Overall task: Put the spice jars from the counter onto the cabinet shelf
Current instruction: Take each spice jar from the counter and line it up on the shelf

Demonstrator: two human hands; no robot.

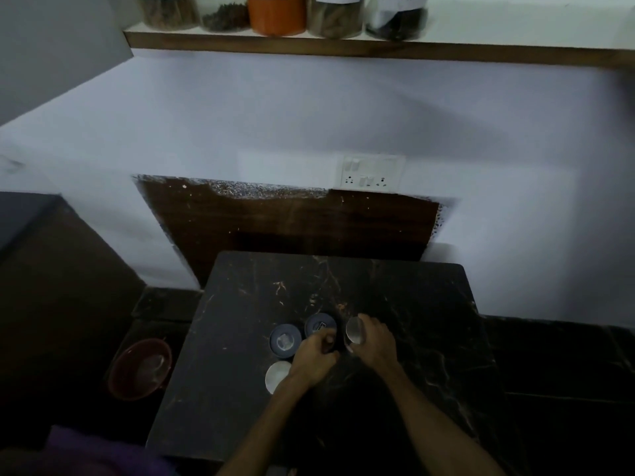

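Note:
Several spice jars stand on the dark marble counter [240,372]. My right hand [376,343] is closed around a silver-lidded jar [355,330]. My left hand [314,359] grips the near side of a dark-lidded jar [318,323]. Another dark-lidded jar [284,340] stands just left of it. A silver-lidded jar [276,374] is partly hidden under my left wrist. High above, the wooden shelf [378,49] carries several jars, among them an orange-filled jar [276,15].
A red bowl [141,369] sits low to the left of the counter. A white socket plate [369,173] is on the wall above a dark wooden panel [292,221]. The shelf has bare surface to the right of its jars.

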